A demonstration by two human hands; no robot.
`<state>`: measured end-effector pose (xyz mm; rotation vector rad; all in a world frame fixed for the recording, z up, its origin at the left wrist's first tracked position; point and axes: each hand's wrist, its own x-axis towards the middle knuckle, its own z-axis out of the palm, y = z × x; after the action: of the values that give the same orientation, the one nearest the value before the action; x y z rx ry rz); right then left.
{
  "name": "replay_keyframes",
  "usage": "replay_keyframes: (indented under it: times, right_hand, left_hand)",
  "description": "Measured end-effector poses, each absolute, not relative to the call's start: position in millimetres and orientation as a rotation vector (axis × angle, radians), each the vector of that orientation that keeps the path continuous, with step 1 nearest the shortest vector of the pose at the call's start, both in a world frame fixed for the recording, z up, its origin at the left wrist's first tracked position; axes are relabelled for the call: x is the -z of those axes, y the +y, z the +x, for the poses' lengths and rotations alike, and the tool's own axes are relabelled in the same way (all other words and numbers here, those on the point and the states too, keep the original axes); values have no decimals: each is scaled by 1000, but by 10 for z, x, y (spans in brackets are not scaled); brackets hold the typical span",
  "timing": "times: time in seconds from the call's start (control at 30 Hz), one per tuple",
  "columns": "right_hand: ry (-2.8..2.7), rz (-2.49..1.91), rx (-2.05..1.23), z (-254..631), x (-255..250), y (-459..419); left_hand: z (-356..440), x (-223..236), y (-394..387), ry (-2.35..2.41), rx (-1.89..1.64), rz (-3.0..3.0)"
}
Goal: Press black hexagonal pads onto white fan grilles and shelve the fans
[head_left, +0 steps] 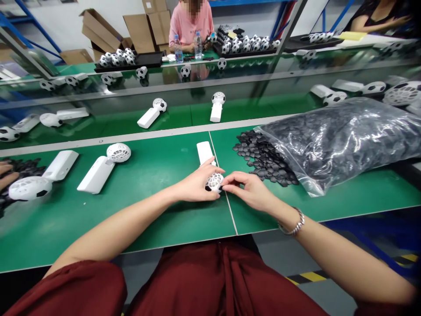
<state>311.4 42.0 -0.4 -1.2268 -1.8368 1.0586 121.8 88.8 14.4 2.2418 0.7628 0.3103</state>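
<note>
A white fan-like device with a round, openwork soccer-ball head (215, 179) and a flat white handle (204, 151) lies on the green tabletop in front of me. My left hand (192, 186) is closed around the ball head, thumb on the near side and fingers over the far side. Against the head's right edge, my right hand (251, 189) pinches with thumb and forefinger; a small black piece shows at the fingertips, partly hidden. Loose black pieces (263, 158) are heaped just beyond my right hand, spilling from a clear plastic bag (355, 136).
Two similar devices lie to the left, one with its white handle (97, 174) toward me. Another person's hand (7, 173) is at the left edge. Beyond a metal rail, a green conveyor (184, 112) carries more devices. A person in pink (192, 24) sits opposite.
</note>
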Motion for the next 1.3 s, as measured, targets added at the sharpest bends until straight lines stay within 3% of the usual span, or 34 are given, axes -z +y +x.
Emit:
replay_keyframes:
  times: [0.63, 0.7, 0.87, 0.97, 1.3]
  right_hand:
    - [-1700, -1225, -1268, 3092, 120, 532]
    - [-1736, -1296, -1098, 3244, 117, 641]
    - [-1829, -1854, -248, 3755, 145, 1000]
    - [-1989, -1977, -63, 3872, 192, 1096]
    - [-2001, -1651, -488, 3698, 135, 982]
  left_hand:
    - [1267, -91, 863, 777, -384, 2225]
    - [1272, -89, 864, 796, -373, 2232]
    - [1260, -104, 879, 787, -414, 2224]
    - [1224, -124, 905, 729, -385, 2218]
    - [904, -172, 927, 980, -334, 2199]
